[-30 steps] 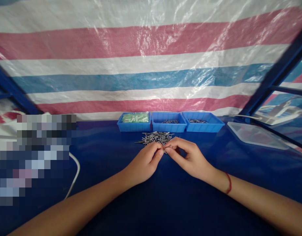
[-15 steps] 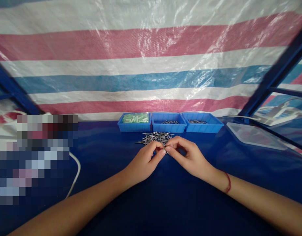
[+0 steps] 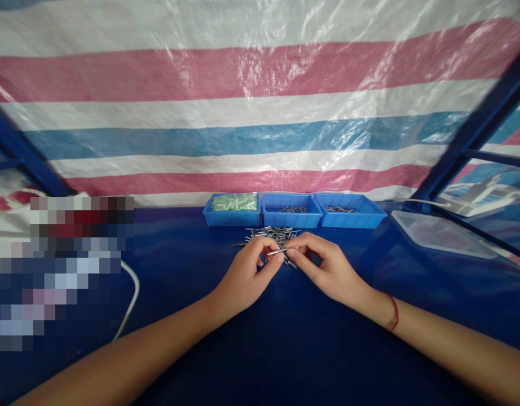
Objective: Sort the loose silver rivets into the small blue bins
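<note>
My left hand [image 3: 248, 276] and my right hand [image 3: 327, 269] meet fingertip to fingertip over the dark blue table [image 3: 260, 338]. Both pinch a thin metal pin [image 3: 277, 251] that lies level between them. Just behind my fingers lies a loose heap of metal pins [image 3: 270, 233]. Three small blue trays stand in a row behind the heap: the left tray [image 3: 232, 210] holds pale green parts, the middle tray [image 3: 291, 211] and the right tray [image 3: 344, 210] hold a few metal pins.
A striped red, white and blue tarp [image 3: 251, 113] hangs behind the table. A clear plastic lid [image 3: 441, 233] rests at the right. A white cable [image 3: 128, 299] curves along the left beside a blurred-out patch. Blue frame bars [image 3: 471, 129] slant at the right.
My fingertips have drawn slightly apart, and a metal pin now shows level between them. Both hands stay in the same spot in front of the heap.
</note>
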Available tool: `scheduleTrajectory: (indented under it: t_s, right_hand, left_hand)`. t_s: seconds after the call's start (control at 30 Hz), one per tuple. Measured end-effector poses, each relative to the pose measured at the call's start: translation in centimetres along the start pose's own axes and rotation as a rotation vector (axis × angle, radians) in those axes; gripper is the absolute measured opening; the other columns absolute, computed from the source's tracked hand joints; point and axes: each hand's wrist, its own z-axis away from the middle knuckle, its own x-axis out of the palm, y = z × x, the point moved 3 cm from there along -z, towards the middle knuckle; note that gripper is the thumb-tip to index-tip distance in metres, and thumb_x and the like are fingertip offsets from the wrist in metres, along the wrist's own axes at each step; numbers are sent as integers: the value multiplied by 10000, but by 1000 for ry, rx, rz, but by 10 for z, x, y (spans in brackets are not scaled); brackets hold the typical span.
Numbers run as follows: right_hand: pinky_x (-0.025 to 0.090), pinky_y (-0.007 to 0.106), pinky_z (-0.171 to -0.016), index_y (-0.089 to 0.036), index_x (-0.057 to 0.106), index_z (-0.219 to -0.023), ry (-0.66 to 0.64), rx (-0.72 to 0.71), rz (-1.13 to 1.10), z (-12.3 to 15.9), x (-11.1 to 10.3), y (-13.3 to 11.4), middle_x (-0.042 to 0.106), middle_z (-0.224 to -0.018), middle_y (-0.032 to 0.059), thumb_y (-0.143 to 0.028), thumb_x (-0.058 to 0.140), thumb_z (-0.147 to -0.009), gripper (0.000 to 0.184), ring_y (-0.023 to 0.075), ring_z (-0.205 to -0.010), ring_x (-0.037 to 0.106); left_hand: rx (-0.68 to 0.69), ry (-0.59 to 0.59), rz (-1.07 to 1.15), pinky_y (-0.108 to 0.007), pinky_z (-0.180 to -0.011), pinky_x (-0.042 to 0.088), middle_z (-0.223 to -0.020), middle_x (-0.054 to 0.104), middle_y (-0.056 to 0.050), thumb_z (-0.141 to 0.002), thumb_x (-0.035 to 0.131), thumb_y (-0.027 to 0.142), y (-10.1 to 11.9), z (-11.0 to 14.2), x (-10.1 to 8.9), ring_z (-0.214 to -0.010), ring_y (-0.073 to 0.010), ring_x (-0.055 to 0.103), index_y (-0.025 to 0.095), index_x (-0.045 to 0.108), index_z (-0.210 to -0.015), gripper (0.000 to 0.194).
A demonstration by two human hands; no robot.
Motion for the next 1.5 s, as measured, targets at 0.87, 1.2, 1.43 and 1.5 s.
scheduleTrajectory:
  t_s: [0.87,1.2,1.43,1.5]
  right_hand:
    - [340,219,-418,-155,601,-688,620,512,-392,-15,-45,78,484,-520,-34,-569,617,-708,415,80,-438,431]
    - [347,230,-478,-170,610,-641,450,437,-280,-13,-29,70,493,-501,-27,-530,530,-812,407,97,-471,440]
    - [347,231,-488,-171,607,-630,436,426,-265,-13,-29,68,495,-503,-28,-510,525,-819,396,98,-477,443]
    - [346,233,-487,-171,606,-634,429,428,-256,-13,-28,68,495,-507,-27,-509,517,-824,398,99,-478,443]
  left_hand:
    - [147,-7,-207,-308,-800,422,-883,645,-10,-859,480,137,5,1,0,-861,-162,590,206,563,-893,113]
    - [107,-85,-618,-391,-846,353,-1106,611,-35,-895,506,359,-23,-17,-14,-1038,-241,515,321,606,-1145,272]
    - [91,-57,-616,-367,-827,341,-1032,654,-2,-889,531,293,-25,-17,-11,-979,-204,554,256,664,-948,150]
    - [90,-37,-615,-360,-809,342,-1003,660,9,-880,546,278,-24,-17,-11,-955,-195,562,262,668,-908,127]
